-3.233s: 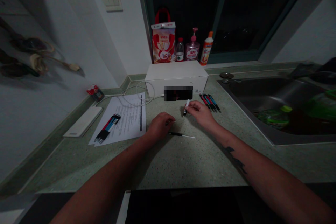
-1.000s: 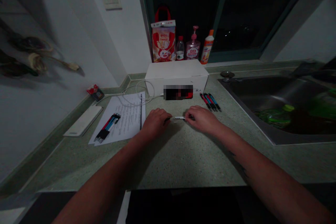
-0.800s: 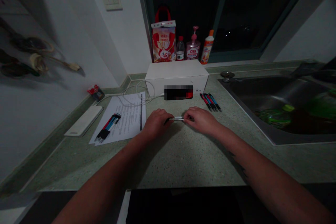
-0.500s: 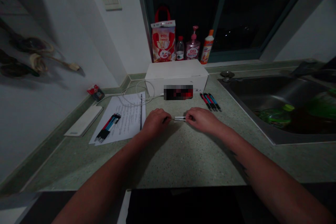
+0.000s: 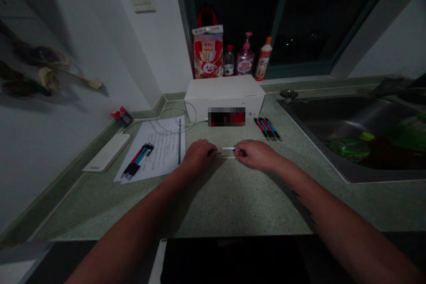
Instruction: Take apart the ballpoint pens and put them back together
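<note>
White pen pieces (image 5: 228, 148), two, between hands (image 5: 199, 155) (image 5: 254, 154)

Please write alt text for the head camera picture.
A person's left hand and right hand pinch slim pieces above a speckled counter. Pens lie on printed sheets at left; more pens lie near a sink.

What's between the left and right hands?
Head view: a white tube and a thin pale rod by the right hand, a small tip by the left hand.
</note>
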`<state>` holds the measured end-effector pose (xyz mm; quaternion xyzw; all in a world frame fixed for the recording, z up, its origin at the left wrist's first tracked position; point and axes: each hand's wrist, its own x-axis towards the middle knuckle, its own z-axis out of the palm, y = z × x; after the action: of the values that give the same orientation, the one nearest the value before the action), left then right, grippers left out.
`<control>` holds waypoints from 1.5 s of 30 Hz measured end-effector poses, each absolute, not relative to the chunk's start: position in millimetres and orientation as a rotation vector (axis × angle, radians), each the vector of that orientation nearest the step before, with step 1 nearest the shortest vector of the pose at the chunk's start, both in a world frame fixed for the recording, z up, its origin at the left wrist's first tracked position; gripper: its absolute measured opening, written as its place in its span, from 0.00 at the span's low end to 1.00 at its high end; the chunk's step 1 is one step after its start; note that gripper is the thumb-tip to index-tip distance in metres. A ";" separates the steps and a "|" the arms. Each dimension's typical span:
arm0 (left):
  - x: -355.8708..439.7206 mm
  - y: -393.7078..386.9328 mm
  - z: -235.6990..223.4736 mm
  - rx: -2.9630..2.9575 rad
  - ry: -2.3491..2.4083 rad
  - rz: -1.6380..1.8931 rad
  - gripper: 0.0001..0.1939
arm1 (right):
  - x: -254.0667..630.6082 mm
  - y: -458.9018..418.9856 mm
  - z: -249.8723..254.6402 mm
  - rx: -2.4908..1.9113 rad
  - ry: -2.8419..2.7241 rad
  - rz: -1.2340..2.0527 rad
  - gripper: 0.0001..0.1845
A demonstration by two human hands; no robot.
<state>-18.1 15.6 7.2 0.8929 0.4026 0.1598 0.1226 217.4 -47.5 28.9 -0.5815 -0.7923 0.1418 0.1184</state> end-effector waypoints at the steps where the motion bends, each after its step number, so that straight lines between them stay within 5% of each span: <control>1: -19.0 16.0 7.5 2.565 1.189 0.496 0.07 | 217.7 -47.1 28.8 -1.692 -2.314 0.412 0.03; 8: -16.9 16.1 8.0 1.929 1.194 0.846 0.14 | 212.5 -48.0 28.5 -1.505 -2.168 0.339 0.05; 14: -7.5 4.9 5.2 1.635 0.859 0.708 0.19 | 195.9 -52.6 21.7 -1.274 -2.225 0.428 0.10; 28: -9.1 5.6 9.0 1.869 1.047 0.802 0.08 | 203.6 -48.1 26.4 -1.518 -1.956 0.354 0.11; 45: -12.6 3.9 8.2 2.039 1.036 0.884 0.11 | 202.0 -45.8 26.4 -1.517 -1.955 0.576 0.11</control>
<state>-12.6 3.9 8.2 0.7826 0.3975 0.3392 0.3382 202.0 -45.8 26.4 -0.5702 -0.7351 0.2165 0.2959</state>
